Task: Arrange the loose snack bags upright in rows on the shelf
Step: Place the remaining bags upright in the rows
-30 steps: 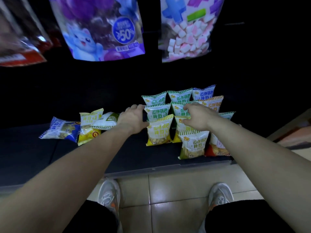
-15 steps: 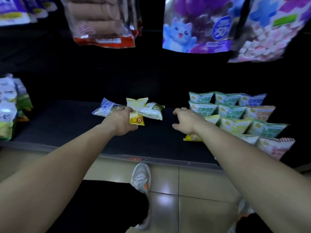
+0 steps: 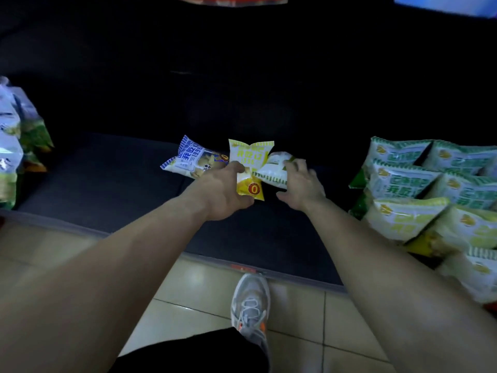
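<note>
Right hand [image 3: 301, 184] has crossed from the rows [image 3: 419, 189] to the 3 loose bags mid-shelf [image 3: 107, 184]. Its fingers lie on the white bag [image 3: 271, 170], thumb apart; can't tell if gripped. Left hand [image 3: 224, 192] clasps the yellow bag [image 3: 251, 168], w/ the blue bag [image 3: 192, 160] touching it. Step: pickup. Next: carry both to the rows, stand upright.

left hand [image 3: 224, 193]: curled, gripping yellow bag [image 3: 250, 157] | right hand [image 3: 302, 184]: splayed

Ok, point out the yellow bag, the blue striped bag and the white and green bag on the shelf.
yellow bag [image 3: 252, 157], head view, on its upper printed face.
blue striped bag [image 3: 192, 160], head view, on the middle of its face.
white and green bag [image 3: 274, 171], head view, on its bare middle.
</note>
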Demonstrator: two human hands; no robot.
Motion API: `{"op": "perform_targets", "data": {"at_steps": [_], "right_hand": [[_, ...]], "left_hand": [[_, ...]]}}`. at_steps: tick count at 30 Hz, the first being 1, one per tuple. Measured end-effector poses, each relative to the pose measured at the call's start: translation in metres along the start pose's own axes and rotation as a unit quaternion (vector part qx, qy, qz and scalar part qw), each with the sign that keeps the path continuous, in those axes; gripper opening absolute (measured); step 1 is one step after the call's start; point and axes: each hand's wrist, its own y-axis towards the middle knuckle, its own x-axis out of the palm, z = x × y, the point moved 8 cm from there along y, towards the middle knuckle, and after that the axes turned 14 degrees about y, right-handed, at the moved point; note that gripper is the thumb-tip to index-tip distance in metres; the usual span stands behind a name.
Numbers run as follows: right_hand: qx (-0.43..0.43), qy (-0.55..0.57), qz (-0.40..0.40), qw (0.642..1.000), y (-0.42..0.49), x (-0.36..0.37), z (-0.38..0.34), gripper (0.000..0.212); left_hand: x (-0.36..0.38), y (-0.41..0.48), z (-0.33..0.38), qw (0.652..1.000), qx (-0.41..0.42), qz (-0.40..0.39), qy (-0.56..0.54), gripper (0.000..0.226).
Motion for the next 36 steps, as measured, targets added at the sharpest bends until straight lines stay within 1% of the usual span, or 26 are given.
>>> {"op": "perform_targets", "data": {"at_steps": [2,5,9,12,15,17,19,23,24,26,28,31,36], "right_hand": [[-0.008,0.033,0.007,0.999,0.009,0.010,0.003,0.085],[-0.041,0.054,0.028,0.997,0.015,0.012,0.004,0.075],[-0.075,0.059,0.040,0.995,0.009,-0.009,0.002,0.062],[-0.096,0.056,0.048,0.993,-0.003,-0.041,-0.002,0.050],[-0.086,0.068,0.036,0.993,-0.018,-0.067,0.003,0.043],[-0.065,0.071,0.000,0.995,-0.030,-0.068,0.014,0.041],[-0.039,0.069,-0.012,0.997,-0.039,-0.063,0.028,0.041],[0.002,0.083,0.019,0.996,-0.048,-0.060,0.048,0.048],[0.009,0.090,0.023,0.996,-0.049,-0.060,0.048,0.054],[0.023,0.095,0.017,0.995,-0.053,-0.058,0.046,0.073],[0.017,0.054,0.000,0.998,-0.054,-0.055,0.039,0.087],[0.008,0.024,-0.009,1.000,-0.057,-0.056,0.031,0.091],[0.005,0.053,-0.022,0.998,-0.083,-0.088,0.017,0.097]], "left_hand": [[0.004,0.003,-0.001,1.000,-0.005,0.002,0.015,0.075],[0.013,0.005,-0.003,0.999,-0.011,-0.011,0.035,0.075],[0.015,0.007,0.001,0.999,-0.014,-0.023,0.045,0.075],[0.011,0.006,0.007,0.998,-0.010,-0.023,0.050,0.075],[0.007,0.001,0.015,0.998,-0.007,-0.020,0.059,0.074],[0.006,-0.004,0.018,0.997,-0.006,-0.023,0.069,0.074],[0.008,-0.008,0.017,0.996,-0.006,-0.030,0.079,0.075],[0.006,-0.011,0.007,0.996,-0.015,-0.029,0.080,0.075],[0.004,-0.011,0.004,0.996,-0.021,-0.028,0.078,0.074],[0.002,-0.010,0.001,0.996,-0.028,-0.025,0.075,0.074],[0.001,-0.008,0.001,0.996,-0.028,-0.026,0.077,0.074],[-0.003,-0.003,0.009,0.997,-0.018,-0.019,0.077,0.076],[-0.024,-0.005,0.040,0.997,0.031,0.021,0.069,0.079]]}}
